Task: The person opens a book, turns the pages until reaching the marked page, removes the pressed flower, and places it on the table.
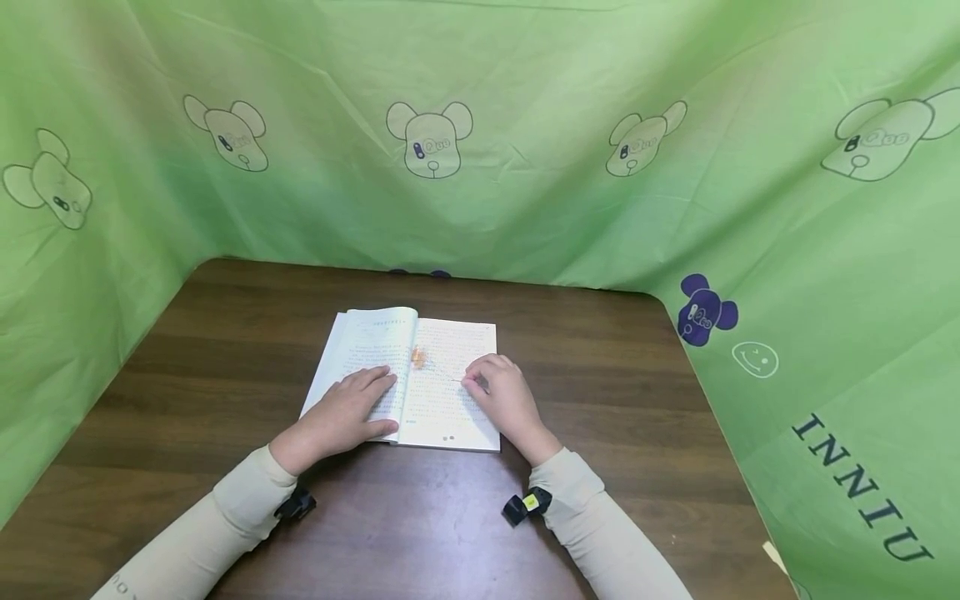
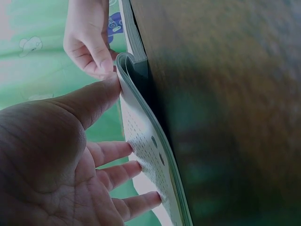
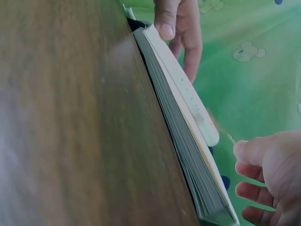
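An open book (image 1: 450,417) with printed pages lies on the wooden table. My left hand (image 1: 348,410) rests on the left page with fingers spread, and in the left wrist view its thumb (image 2: 101,96) lies by the bottom edge near the fold. Over the right page, my right hand (image 1: 506,398) pinches a thin string (image 3: 230,138) between thumb and forefinger, the other fingers loosely bent. That string runs toward a small orange piece (image 1: 417,358) at the gutter of the book; its exact kind is too small to tell.
The dark wooden table (image 1: 600,400) extends around the book on all sides. A green curtain (image 1: 517,208) printed with bear heads hangs behind and along both sides. Each wrist carries a small black camera (image 1: 296,504) on a pale sleeve (image 1: 247,500).
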Action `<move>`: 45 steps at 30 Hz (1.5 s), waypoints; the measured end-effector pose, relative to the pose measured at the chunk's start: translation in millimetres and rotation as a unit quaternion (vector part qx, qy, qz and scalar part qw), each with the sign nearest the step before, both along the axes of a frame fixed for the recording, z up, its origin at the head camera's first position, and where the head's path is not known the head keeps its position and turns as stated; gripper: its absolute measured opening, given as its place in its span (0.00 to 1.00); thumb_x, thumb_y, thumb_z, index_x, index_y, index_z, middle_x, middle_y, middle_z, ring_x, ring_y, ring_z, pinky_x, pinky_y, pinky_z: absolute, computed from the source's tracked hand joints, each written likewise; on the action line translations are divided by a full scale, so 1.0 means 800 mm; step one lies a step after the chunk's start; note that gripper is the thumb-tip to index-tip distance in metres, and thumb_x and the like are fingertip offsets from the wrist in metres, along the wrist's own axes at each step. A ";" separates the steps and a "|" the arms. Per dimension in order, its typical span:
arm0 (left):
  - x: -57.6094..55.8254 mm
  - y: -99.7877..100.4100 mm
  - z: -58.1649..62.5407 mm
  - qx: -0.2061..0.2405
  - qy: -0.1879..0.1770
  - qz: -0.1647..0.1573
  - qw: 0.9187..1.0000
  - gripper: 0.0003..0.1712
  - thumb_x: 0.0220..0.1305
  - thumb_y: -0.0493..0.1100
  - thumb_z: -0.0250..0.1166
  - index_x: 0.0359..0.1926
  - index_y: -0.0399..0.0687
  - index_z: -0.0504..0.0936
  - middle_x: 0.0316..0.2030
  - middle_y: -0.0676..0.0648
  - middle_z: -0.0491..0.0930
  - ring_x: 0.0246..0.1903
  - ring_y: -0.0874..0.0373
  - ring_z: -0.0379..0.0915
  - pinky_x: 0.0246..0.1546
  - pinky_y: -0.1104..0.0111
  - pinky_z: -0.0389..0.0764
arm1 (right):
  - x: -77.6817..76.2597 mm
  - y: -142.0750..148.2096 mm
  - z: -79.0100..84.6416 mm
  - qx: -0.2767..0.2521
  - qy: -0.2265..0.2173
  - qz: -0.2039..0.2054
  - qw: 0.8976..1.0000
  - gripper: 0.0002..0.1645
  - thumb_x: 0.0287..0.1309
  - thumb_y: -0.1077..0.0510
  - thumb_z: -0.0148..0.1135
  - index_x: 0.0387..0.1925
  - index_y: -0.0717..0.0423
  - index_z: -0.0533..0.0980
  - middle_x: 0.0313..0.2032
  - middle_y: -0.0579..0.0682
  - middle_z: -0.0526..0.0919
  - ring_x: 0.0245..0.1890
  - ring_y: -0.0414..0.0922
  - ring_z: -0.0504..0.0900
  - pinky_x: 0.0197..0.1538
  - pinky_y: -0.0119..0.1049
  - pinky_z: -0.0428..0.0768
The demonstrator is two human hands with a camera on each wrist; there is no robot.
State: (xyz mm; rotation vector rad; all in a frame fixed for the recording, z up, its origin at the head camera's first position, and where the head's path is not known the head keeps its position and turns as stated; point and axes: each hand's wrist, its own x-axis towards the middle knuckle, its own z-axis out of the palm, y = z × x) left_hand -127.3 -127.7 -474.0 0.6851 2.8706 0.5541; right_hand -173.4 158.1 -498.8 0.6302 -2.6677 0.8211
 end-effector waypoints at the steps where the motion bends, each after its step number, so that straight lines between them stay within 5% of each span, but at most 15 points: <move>1: 0.000 0.000 0.000 0.000 -0.001 0.000 1.000 0.44 0.67 0.57 0.69 0.74 0.38 0.67 0.74 0.36 0.64 0.72 0.33 0.60 0.66 0.37 0.65 | 0.000 0.002 0.001 0.001 0.000 -0.003 1.000 0.04 0.60 0.58 0.73 0.31 0.52 0.85 0.41 0.47 0.87 0.46 0.48 0.82 0.57 0.46 0.76; 23: 0.002 0.002 0.000 0.002 0.007 -0.004 1.000 0.43 0.67 0.57 0.69 0.74 0.37 0.67 0.74 0.35 0.64 0.72 0.35 0.61 0.66 0.38 0.65 | -0.007 0.043 0.031 -0.030 -0.024 -0.044 0.998 0.06 0.63 0.56 0.71 0.33 0.54 0.86 0.44 0.46 0.86 0.51 0.48 0.82 0.57 0.46 0.78; 45: 0.001 0.002 -0.003 -0.003 0.010 -0.003 1.000 0.43 0.67 0.57 0.69 0.74 0.38 0.67 0.74 0.36 0.64 0.71 0.34 0.61 0.65 0.37 0.66 | -0.014 0.111 0.032 -0.050 -0.016 -0.077 0.996 0.06 0.62 0.56 0.72 0.33 0.54 0.85 0.43 0.48 0.86 0.51 0.50 0.82 0.57 0.47 0.76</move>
